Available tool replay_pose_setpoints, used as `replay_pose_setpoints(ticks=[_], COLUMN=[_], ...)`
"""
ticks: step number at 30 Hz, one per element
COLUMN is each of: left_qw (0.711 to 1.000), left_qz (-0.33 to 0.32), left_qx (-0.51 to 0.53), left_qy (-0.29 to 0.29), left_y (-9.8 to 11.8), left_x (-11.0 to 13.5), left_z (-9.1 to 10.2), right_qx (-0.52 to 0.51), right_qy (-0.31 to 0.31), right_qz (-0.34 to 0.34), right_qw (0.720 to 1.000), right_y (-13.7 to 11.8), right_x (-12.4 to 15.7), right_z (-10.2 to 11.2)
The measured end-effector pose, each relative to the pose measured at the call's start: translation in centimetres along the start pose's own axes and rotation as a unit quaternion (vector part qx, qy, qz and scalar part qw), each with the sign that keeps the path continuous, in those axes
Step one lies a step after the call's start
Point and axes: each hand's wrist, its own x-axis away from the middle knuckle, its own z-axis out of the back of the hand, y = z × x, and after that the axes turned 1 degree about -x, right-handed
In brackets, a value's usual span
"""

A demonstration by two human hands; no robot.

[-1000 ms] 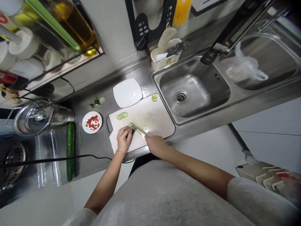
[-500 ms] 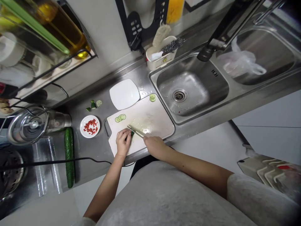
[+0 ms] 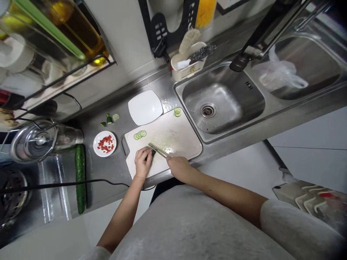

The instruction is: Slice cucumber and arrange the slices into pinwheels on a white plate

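On the white cutting board point(image 3: 187, 141), my left hand point(image 3: 143, 161) is closed on a short dark-green piece of cucumber point(image 3: 153, 152), mostly hidden under the fingers. My right hand point(image 3: 179, 168) grips a knife point(image 3: 158, 150) by its handle, the blade lying against the cucumber piece beside my left fingertips. A row of overlapping cucumber slices point(image 3: 140, 135) lies at the board's upper left. More thin slices point(image 3: 177, 112) rest at its upper right corner. The board's middle is wet.
Above the board sits a white square plate point(image 3: 145, 107). To the left are a small plate of red bits point(image 3: 98, 148), cucumber ends point(image 3: 108, 119), a whole cucumber point(image 3: 80, 180) and a black cable point(image 3: 100, 180). A steel sink point(image 3: 222, 126) adjoins the right side.
The view has shifted slightly. Both hands keep their places at the cucumber piece, and the knife's angle looks nearly the same.
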Motion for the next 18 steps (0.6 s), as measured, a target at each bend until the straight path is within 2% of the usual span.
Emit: replay_pose_setpoints(ticks=[12,18], left_qw=[1.000,1.000], left_qz=[0.000,0.008], left_qx=[-0.005,-0.020], left_qy=[0.003,0.002], left_y=[-0.1,0.5], left_x=[0.1,0.3], left_z=[0.0,0.1], right_qx=[-0.007,0.011], right_qy=[0.020,0.024], right_qz=[-0.022,-0.017], right_qw=[1.000,0.999], right_y=[0.6,0.8], right_x=[-0.8,0.0], right_z=[-1.8,-1.1])
